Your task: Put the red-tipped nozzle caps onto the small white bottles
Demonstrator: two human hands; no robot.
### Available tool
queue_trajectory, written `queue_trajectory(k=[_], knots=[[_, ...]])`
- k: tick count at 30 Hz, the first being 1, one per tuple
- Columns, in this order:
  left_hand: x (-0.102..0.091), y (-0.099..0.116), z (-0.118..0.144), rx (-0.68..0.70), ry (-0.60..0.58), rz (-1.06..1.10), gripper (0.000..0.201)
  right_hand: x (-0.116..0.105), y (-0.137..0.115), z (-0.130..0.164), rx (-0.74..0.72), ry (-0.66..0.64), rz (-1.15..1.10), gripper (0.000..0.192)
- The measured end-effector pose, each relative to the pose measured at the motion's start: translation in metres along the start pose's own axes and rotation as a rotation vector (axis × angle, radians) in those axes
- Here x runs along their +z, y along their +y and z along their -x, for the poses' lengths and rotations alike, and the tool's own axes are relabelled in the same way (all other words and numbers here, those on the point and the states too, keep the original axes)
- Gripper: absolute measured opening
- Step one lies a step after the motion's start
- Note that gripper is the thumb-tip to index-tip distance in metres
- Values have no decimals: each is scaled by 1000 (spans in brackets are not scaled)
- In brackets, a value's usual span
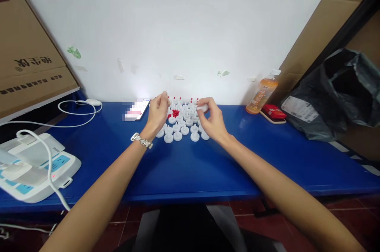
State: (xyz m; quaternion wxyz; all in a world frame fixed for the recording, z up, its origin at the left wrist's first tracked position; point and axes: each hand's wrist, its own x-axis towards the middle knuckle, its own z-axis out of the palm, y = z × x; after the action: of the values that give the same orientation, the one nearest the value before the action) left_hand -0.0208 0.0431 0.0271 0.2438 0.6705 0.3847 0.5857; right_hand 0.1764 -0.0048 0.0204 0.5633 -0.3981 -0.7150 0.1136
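Observation:
My right hand (213,119) grips a white nozzle cap (203,108) between thumb and fingers, just above the right side of a cluster. My left hand (158,112), with a watch on its wrist, is closed in a pinch at the cluster's left side; what its fingertips hold, if anything, is too small to make out. Between my hands many white nozzle caps (177,136) stand on the blue table (190,169). A small heap of red tips (175,113) lies among them. Along the back, several caps carry red tips (180,98), partly hidden by my hands.
A phone (141,110) lies left of my left hand. A white power strip (44,169) with a cable sits at the left. An orange drink bottle (263,93), a red box (273,112) on another phone and a dark plastic bag (323,97) are at the right. A wall (190,30) rises behind.

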Motion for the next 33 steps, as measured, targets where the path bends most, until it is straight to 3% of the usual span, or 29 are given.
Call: queue_trajectory(k=[5,9,13,17,20,26,30,33], knots=[[-12,-16,-9,137,-254,-542,25,5,15,-4,172,-25,-92,17],[-11,-24,-14,146,-345,-817,30,5,21,-3,179,-25,13,18],[-19,-32,-12,162,-361,-761,36,-5,32,-5,219,5,206,19],[-23,-30,1,204,-376,-565,30,-13,38,-5,270,-98,143,20],[-13,-17,13,291,-453,-480,27,-13,35,-4,249,-128,118,18],[11,9,29,432,-628,-695,28,-11,31,-1,240,-147,160,13],[11,7,28,392,-715,-737,23,-11,35,-1,252,-167,202,10],[6,3,26,365,-715,-699,23,-13,37,-2,212,-210,285,9]])
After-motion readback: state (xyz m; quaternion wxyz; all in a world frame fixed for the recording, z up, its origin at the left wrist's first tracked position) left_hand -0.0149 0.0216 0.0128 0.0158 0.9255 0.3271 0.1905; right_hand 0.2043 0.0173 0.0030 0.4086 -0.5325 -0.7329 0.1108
